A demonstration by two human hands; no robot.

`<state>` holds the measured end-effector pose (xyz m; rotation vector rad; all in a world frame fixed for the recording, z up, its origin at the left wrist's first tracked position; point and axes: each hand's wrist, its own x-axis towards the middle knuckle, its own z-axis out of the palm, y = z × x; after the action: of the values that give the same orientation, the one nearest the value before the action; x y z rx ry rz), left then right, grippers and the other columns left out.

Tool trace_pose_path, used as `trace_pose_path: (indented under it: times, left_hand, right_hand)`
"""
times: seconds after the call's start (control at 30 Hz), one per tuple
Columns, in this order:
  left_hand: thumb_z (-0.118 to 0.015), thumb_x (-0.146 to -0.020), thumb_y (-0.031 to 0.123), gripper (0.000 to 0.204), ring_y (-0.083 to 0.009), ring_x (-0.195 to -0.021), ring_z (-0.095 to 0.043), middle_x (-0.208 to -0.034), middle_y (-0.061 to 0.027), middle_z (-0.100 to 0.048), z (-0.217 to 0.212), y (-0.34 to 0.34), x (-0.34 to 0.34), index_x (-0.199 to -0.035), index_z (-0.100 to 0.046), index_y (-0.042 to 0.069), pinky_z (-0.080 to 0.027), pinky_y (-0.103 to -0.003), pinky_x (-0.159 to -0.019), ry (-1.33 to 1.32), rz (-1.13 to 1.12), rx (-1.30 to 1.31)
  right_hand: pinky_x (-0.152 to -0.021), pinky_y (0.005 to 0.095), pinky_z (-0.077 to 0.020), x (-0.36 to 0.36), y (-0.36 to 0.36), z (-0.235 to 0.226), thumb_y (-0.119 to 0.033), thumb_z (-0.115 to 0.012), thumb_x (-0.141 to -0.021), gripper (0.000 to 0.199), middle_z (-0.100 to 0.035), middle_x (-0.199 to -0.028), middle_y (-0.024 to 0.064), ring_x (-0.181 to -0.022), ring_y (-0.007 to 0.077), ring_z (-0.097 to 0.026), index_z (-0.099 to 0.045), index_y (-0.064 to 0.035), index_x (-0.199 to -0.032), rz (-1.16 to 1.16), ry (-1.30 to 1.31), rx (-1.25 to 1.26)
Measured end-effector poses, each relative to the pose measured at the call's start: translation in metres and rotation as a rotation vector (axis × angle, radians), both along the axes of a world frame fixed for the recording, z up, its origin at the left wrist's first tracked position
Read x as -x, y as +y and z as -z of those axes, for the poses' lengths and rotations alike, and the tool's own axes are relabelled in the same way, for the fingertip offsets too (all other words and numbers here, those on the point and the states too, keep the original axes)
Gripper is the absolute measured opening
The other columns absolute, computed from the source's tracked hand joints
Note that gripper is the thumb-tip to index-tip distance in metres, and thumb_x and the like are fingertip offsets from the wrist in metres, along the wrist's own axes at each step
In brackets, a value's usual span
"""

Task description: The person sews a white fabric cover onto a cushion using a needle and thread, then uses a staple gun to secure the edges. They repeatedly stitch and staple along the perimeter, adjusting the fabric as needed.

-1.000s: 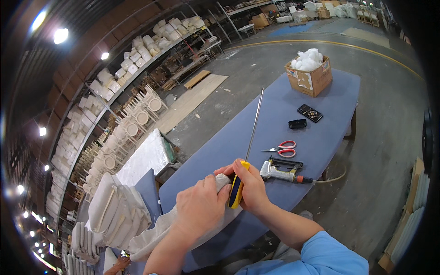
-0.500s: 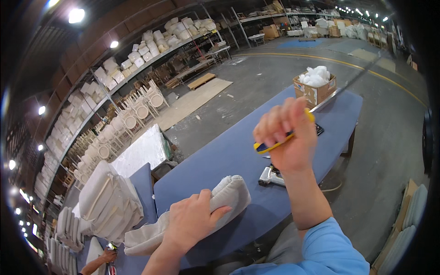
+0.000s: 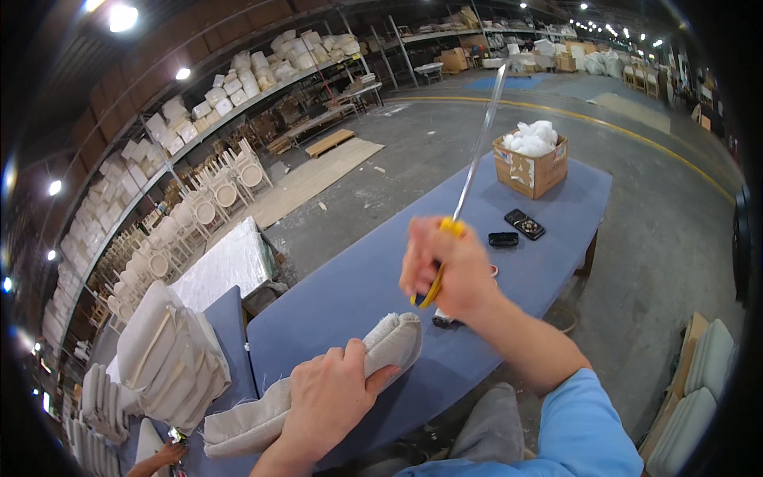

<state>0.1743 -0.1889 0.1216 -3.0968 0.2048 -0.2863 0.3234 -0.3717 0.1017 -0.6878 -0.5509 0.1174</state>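
Observation:
My left hand (image 3: pixel 330 391) presses down on a long grey-beige upholstered cushion (image 3: pixel 400 343), fingers over its top and thumb along the near side. The cushion lies on its edge on the blue padded table (image 3: pixel 334 296), with frayed fabric at its far end. Above the table, my right hand (image 3: pixel 451 266) is closed round the yellow and dark handle of a tool with a long, thin metal blade (image 3: pixel 479 147). The blade points up and away, clear of the cushion. Under my right wrist a dark and silver object (image 3: pixel 445 319) shows only in part.
A cardboard box (image 3: pixel 531 171) of white stuffing stands at the table's far end, with a phone (image 3: pixel 524 223) and a black case (image 3: pixel 503 239) nearer. Stacked grey cushions (image 3: pixel 171 350) rise on the left. Another person's hand (image 3: pixel 168 455) works at lower left. More cushions (image 3: pixel 707 358) lean at right.
My right hand has moved left and down, and the blade has swung from pointing right to pointing more upward. My left hand stays on the cushion. The view has shifted slightly.

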Motion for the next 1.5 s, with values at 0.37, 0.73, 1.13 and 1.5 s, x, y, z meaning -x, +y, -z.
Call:
trace_pose_path:
  times: [0.37,0.73,1.13,1.5]
  left_hand:
    - [-0.068,-0.095,0.06,0.057,-0.0386,-0.075,-0.073,-0.077,-0.0169,-0.071,0.003,0.004,-0.008,-0.09,-0.063,0.004,-0.054,-0.049,-0.067,-0.051,0.04,-0.026]
    - [-0.066,-0.096,0.062,0.06,-0.0406,-0.081,-0.074,-0.08,-0.0197,-0.073,0.001,0.019,-0.027,-0.092,-0.067,0.001,-0.055,-0.052,-0.075,0.009,0.081,0.083]
    - [-0.07,-0.093,0.059,0.059,-0.0386,-0.086,-0.075,-0.085,-0.0191,-0.076,-0.005,0.04,-0.047,-0.099,-0.071,0.0,-0.056,-0.049,-0.081,0.043,0.058,0.023]
    - [-0.068,-0.095,0.057,0.06,-0.0398,-0.102,-0.073,-0.102,-0.0227,-0.075,-0.008,0.056,-0.053,-0.112,-0.067,0.0,-0.054,-0.052,-0.091,0.076,0.075,0.065]
  right_hand:
    - [-0.05,0.0343,-0.0445,-0.009,-0.016,-0.007,-0.018,-0.069,-0.103,0.037,-0.048,-0.058,0.0035,-0.049,0.0169,-0.049,-0.048,-0.0105,-0.073,0.025,0.006,-0.412]
    - [-0.052,0.03,-0.0429,-0.004,0.028,0.022,-0.011,-0.065,-0.104,0.031,-0.05,-0.056,0.0013,-0.053,0.0111,-0.054,-0.054,-0.0092,-0.076,0.18,-0.32,0.271]
    - [-0.053,0.0314,-0.0447,-0.006,0.041,-0.029,-0.011,-0.067,-0.103,0.032,-0.056,-0.06,0.0012,-0.054,0.0092,-0.053,-0.054,-0.0093,-0.074,0.097,-0.368,-0.01]
    - [-0.047,0.0279,-0.0395,-0.014,0.087,0.002,-0.014,-0.072,-0.101,0.033,-0.051,-0.057,-0.0007,-0.049,0.0089,-0.049,-0.052,-0.0104,-0.074,0.222,-0.267,0.209]
